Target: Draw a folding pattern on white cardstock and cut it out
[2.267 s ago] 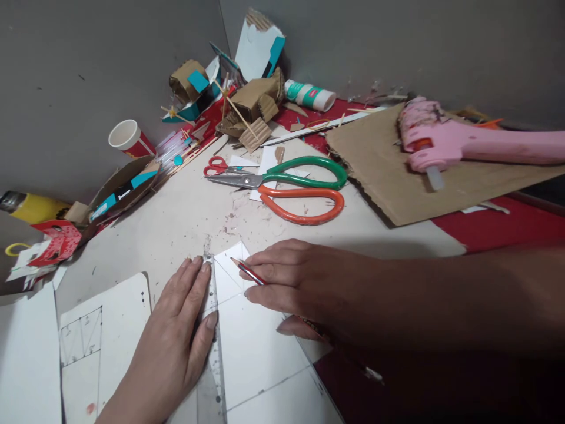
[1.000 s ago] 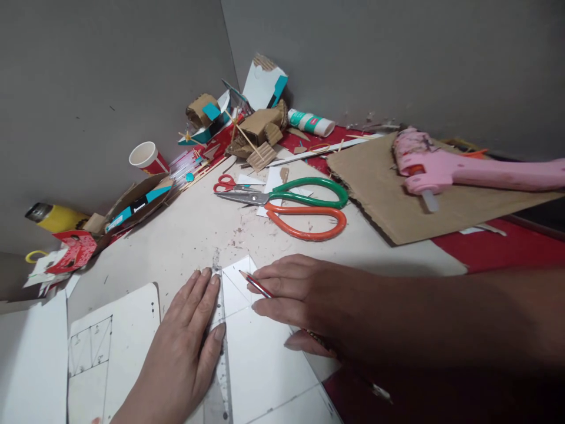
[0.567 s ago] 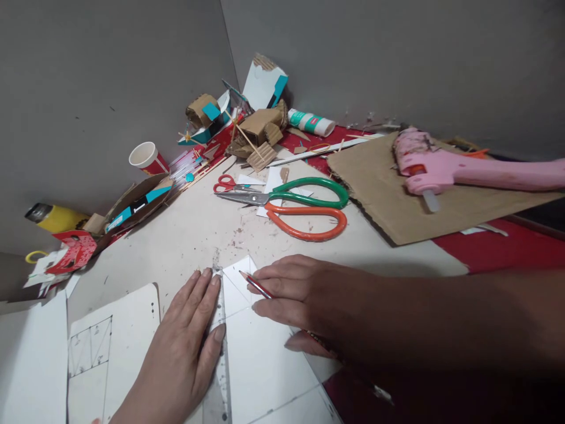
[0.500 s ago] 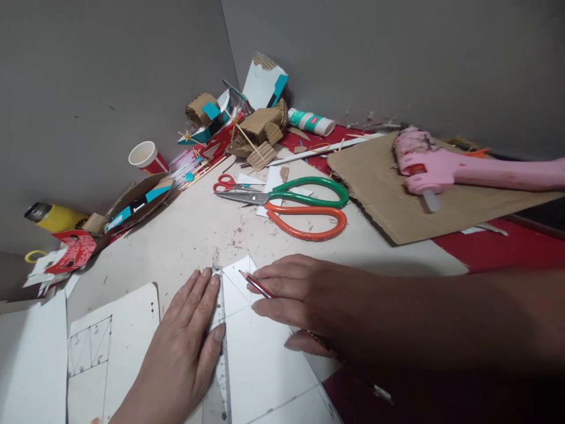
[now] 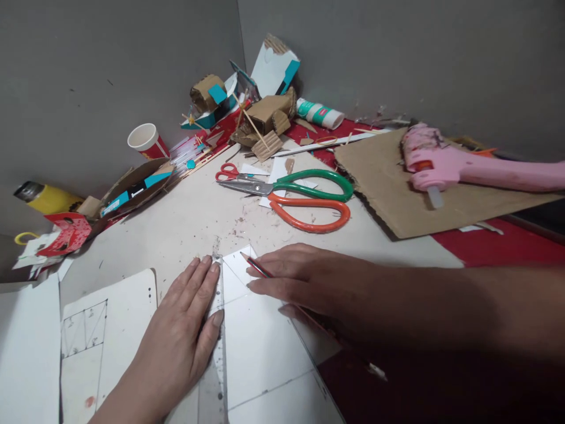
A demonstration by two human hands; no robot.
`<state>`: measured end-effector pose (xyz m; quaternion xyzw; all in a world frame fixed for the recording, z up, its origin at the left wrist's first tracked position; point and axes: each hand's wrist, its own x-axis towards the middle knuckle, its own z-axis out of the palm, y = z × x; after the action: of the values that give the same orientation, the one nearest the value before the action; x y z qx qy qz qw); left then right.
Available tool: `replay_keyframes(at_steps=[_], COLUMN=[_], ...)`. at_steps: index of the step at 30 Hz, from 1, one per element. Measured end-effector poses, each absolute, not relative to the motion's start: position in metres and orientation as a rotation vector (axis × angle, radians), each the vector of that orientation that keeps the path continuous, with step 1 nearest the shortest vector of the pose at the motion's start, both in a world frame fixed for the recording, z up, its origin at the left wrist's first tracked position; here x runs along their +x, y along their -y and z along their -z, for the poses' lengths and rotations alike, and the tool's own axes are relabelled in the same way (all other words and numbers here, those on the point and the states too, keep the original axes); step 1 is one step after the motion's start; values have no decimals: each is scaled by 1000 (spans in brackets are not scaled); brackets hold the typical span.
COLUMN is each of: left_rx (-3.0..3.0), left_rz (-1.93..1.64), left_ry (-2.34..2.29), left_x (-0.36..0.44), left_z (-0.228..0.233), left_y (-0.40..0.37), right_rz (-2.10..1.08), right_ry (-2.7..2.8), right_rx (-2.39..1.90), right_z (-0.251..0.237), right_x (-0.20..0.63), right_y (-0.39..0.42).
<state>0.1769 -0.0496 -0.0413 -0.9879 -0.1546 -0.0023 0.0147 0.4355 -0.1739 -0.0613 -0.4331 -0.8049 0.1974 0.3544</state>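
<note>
this is a home craft corner, a work surface pushed into the angle of two bare grey walls. past my fingers point(image 5: 207, 268) lie big green-and-orange scissors point(image 5: 304, 197) and small red scissors point(image 5: 229, 172). further beyond them sit cardboard models point(image 5: 260, 115), a glue tube point(image 5: 320, 113) and a paper cup point(image 5: 145, 141). off to the right of my fingers a pink glue gun point(image 5: 445, 168) rests on a corrugated cardboard sheet point(image 5: 397, 194). scraps and specks litter the surface around my fingers.
</note>
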Motion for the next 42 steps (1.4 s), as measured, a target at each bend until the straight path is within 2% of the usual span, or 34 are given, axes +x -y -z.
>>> replay_keyframes(at_steps=[9, 11, 15, 18, 26, 42], left_rx=[-3074, -3063, -3036, -3010, -2930, -2971], left_rz=[125, 165, 219, 234, 222, 127], left_ry=[503, 494, 488, 471, 405, 419], left_x=[173, 173, 174, 175, 177, 176], left_z=[50, 52, 55, 56, 51, 50], left_y=[49, 50, 50, 49, 49, 48], right_rz=[-762, -905, -1170, -1257, -1316, -1283], right_ry=[1576, 1494, 952, 735, 535, 592], right_rx=[-1205, -1268, -1285, -1247, -1267, -1352], right_z=[26, 26, 38, 46, 40, 41], right_x=[412, 403, 389, 386, 385, 383], right_y=[179, 171, 149, 138, 133, 131])
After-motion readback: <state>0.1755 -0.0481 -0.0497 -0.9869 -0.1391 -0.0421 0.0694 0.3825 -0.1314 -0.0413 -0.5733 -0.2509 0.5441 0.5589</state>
